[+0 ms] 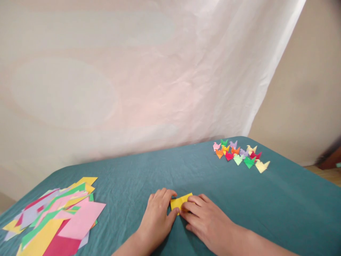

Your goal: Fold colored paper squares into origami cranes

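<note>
A small folded piece of yellow paper [178, 203] is between my two hands, low in the middle of the view. My left hand [160, 212] grips its left end, the thumb at the near edge and the index finger at the far side. From the right, my right hand [205, 217] closes on the other end, its fingers bent over the paper and covering part of it. Creases show on the visible yellow face. The underside of the paper is hidden.
Loose coloured paper sheets [82, 220] lie in an untidy pile at the left. Several small folded paper birds [237, 156] stand grouped at the far right of the green-covered table [128, 188]. A pale cloth [149, 78] hangs behind.
</note>
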The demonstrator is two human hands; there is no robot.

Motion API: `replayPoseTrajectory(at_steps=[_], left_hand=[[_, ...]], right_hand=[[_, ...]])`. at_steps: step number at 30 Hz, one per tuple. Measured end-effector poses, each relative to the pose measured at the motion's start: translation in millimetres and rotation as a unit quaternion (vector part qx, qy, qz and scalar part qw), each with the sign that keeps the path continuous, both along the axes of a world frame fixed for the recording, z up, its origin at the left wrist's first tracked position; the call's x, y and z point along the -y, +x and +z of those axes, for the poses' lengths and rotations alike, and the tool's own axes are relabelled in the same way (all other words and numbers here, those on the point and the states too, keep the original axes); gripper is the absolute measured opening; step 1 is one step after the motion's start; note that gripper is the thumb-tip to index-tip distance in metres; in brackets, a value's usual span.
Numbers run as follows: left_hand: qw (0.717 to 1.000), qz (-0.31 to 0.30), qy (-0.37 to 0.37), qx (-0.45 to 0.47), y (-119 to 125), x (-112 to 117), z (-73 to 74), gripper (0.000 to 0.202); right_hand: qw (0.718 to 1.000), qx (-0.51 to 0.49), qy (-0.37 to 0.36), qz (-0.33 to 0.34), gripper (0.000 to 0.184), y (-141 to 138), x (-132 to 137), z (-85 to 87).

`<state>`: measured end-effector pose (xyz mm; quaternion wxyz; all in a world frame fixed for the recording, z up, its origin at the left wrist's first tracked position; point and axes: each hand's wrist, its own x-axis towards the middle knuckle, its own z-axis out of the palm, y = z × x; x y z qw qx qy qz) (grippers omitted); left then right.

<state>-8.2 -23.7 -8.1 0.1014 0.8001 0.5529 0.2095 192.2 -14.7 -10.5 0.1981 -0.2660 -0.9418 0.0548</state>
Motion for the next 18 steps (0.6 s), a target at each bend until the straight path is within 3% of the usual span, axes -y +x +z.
replayPoseTrajectory(at_steps=[4, 14, 18], left_hand=[[0.999, 0.005, -0.035, 0.017, -7, -4, 3.4, 0.032], [0.993, -0.011, -0.098, 0.058, -25, -11, 10.4, 0.052], [0.991, 0.008, -0.080, 0.110, -23, -10, 13.8, 0.031]], right_hand=[[1.000, 0.016, 0.021, -0.007, 0.014, 4, -4, -0.2], [0.994, -0.021, -0.038, -0.102, 0.019, 27, -19, 5.7], [0.979, -0.097, -0.082, -0.159, 0.018, 31, -27, 1.4]])
